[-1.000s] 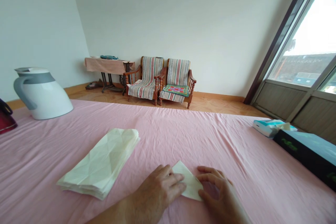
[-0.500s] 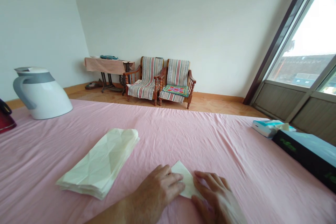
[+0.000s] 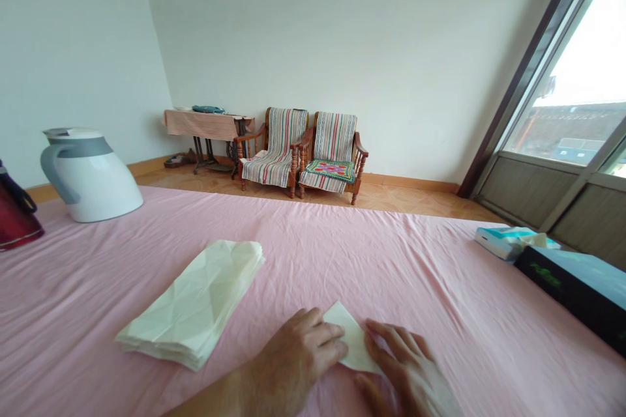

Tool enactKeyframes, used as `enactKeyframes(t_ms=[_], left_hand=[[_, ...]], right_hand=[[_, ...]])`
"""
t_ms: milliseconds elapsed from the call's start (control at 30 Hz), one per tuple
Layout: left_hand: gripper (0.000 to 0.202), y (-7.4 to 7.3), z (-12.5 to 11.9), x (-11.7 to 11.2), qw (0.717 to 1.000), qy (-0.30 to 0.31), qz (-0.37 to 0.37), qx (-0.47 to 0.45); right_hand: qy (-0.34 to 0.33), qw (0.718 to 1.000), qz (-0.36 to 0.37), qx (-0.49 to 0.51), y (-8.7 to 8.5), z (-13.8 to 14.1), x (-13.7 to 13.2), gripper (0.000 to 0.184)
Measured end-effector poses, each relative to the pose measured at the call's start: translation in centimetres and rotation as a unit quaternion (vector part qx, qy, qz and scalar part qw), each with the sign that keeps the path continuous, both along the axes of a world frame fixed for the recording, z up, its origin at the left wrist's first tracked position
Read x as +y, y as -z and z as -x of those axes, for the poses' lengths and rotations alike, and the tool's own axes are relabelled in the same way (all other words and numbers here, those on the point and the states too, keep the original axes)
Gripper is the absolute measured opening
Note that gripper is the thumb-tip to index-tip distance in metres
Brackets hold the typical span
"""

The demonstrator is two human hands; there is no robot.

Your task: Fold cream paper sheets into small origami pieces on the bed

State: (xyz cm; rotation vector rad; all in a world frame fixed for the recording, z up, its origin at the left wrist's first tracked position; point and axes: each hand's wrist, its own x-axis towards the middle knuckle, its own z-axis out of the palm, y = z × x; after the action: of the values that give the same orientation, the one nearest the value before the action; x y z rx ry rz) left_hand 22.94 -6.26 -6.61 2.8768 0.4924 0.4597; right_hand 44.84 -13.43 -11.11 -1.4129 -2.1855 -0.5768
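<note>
A small folded white paper [image 3: 353, 341] lies on the pink cloth [image 3: 372, 260] near the front edge. My left hand [image 3: 293, 358] lies flat on its left side, fingers stretched over it. My right hand [image 3: 405, 368] presses its right edge with the fingers laid flat. A stack of creased white paper sheets [image 3: 195, 303] lies to the left, apart from both hands.
A white and grey kettle [image 3: 88, 172] stands at the back left beside a dark red bag [image 3: 14, 215]. A tissue pack [image 3: 511, 241] and a dark box [image 3: 577, 287] sit at the right. Two striped wooden chairs [image 3: 306, 153] and a small table [image 3: 208, 127] stand by the far wall.
My right hand has slid left over the small paper's right edge. The view has shifted slightly. The left hand stays on the paper.
</note>
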Motion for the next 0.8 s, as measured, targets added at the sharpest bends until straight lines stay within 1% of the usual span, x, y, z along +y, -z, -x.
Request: enactKeyframes(t_ms=[133, 267, 400, 500, 567, 633, 667, 733, 767, 800], left_hand=[[0.025, 0.2, 0.0, 0.1, 1.000, -0.010, 0.008, 0.009], [0.026, 0.5, 0.0, 0.2, 1.000, 0.000, 0.017, -0.002], [0.028, 0.1, 0.1, 0.1, 1.000, -0.001, 0.030, -0.008], [0.033, -0.5, 0.6, 0.2, 0.996, -0.001, 0.081, -0.021], [0.035, -0.9, 1.0, 0.5, 0.991, -0.030, 0.129, -0.033], [0.039, -0.9, 1.5, 1.0, 0.981, -0.088, 0.169, -0.045], [0.036, -0.8, 1.7, 1.3, 0.974, -0.124, 0.182, -0.052], [0.013, -0.3, 1.9, 1.9, 0.956, -0.209, 0.190, -0.074], [0.011, -0.1, 2.0, 2.2, 0.949, -0.242, 0.184, -0.081], [0.013, 0.2, 2.0, 2.4, 0.945, -0.262, 0.176, -0.084]], right_hand=[[-0.007, 0.999, 0.006, 0.038, 0.4, 0.1, -0.1, 0.024], [-0.018, 0.998, 0.015, 0.059, 0.4, 0.3, -0.2, 0.014], [-0.018, 0.998, 0.017, 0.050, 0.3, 0.6, -0.1, 0.018], [-0.008, 0.998, 0.012, 0.059, 0.7, 0.8, 0.2, 0.019], [0.001, 0.997, -0.012, 0.079, 1.2, 0.8, 0.4, 0.017], [0.010, 0.995, -0.032, 0.091, 1.5, 0.7, 0.4, 0.020], [0.015, 0.996, -0.029, 0.085, 1.5, 0.5, 0.4, 0.022], [-0.006, 0.999, -0.002, 0.039, 1.1, 0.1, 0.3, 0.027], [-0.016, 1.000, 0.008, 0.014, 0.9, -0.2, 0.2, 0.030], [-0.020, 1.000, 0.011, -0.003, 0.6, -0.4, 0.2, 0.032]])
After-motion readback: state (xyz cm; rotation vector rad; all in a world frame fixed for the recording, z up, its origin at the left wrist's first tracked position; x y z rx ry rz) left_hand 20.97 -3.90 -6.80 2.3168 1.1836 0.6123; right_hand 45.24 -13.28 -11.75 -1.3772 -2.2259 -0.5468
